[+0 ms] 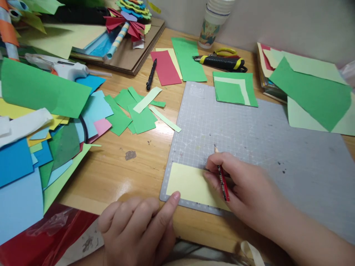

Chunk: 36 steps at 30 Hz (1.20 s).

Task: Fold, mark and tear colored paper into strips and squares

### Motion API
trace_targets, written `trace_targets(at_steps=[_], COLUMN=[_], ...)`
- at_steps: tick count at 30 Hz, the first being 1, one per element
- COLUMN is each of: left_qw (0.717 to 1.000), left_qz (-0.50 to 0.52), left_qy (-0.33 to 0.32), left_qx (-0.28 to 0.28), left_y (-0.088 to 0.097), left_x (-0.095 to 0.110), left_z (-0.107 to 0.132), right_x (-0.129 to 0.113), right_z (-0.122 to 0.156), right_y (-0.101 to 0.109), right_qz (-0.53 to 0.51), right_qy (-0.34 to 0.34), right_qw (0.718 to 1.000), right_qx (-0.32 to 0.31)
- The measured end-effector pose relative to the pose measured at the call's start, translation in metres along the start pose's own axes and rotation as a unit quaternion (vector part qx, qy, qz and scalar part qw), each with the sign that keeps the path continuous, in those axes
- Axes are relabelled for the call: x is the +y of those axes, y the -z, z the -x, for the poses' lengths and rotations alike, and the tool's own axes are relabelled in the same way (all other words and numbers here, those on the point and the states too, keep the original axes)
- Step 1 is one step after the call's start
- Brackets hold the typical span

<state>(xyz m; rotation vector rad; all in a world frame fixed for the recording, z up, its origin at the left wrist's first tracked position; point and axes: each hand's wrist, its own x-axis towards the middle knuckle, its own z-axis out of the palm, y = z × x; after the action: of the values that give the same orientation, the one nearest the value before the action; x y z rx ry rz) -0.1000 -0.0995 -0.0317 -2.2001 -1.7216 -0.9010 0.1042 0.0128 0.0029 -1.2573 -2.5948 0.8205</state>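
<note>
My right hand [244,184] is closed on a red pencil [222,179], its tip pointing up and away over the grey cutting mat [263,140]. The hand rests on the right end of a pale yellow paper rectangle [188,184] lying at the mat's near left corner. My left hand [135,229] sits at the table's front edge with fingers curled, its thumb tip pressing the yellow paper's near left corner. It holds nothing.
Green paper scraps [133,111] lie left of the mat. A heap of coloured sheets [33,147] fills the left side, with a glue gun [63,68] behind it. A black pen [151,74], red paper [165,68], utility knife [222,62] and cup [212,26] lie farther back.
</note>
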Motion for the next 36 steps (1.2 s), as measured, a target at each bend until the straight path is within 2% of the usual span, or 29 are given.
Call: trace_targets(at_steps=[8, 10, 13, 15, 19, 24, 29, 33, 36], left_qw=[1.000, 0.999, 0.991, 0.987, 0.988, 0.985, 0.978, 0.973, 0.966], left_qz=[-0.012, -0.033, -0.057, -0.029, 0.061, 0.119, 0.155, 0.163, 0.169], left_qy=[0.026, 0.000, -0.080, -0.106, -0.074, -0.039, -0.008, -0.020, -0.046], left_qx=[-0.005, -0.034, -0.091, -0.116, -0.121, -0.121, -0.139, -0.164, -0.192], left_y=[0.002, 0.007, 0.015, 0.016, 0.012, 0.007, 0.005, 0.008, 0.013], left_x=[0.004, 0.001, -0.006, -0.010, -0.011, -0.011, -0.011, -0.018, -0.029], left_z=[0.003, 0.003, -0.004, -0.012, -0.028, -0.042, -0.050, -0.051, -0.046], right_x=[0.000, 0.000, -0.001, -0.001, -0.002, 0.001, 0.009, 0.016, 0.021], right_z=[0.002, 0.001, 0.000, -0.001, -0.002, -0.002, 0.002, 0.018, 0.034], right_y=[0.001, 0.001, 0.001, 0.001, 0.003, 0.009, 0.026, 0.038, 0.036], right_qz=[0.014, 0.020, 0.023, 0.022, 0.027, 0.051, 0.031, -0.010, -0.044], right_qy=[0.003, 0.003, 0.001, 0.001, -0.009, -0.010, -0.024, -0.079, -0.123], right_qw=[1.000, 1.000, 1.000, 1.000, 1.000, 0.999, 0.998, 0.994, 0.991], right_qx=[0.002, 0.004, 0.005, 0.010, 0.008, 0.006, -0.042, -0.073, -0.037])
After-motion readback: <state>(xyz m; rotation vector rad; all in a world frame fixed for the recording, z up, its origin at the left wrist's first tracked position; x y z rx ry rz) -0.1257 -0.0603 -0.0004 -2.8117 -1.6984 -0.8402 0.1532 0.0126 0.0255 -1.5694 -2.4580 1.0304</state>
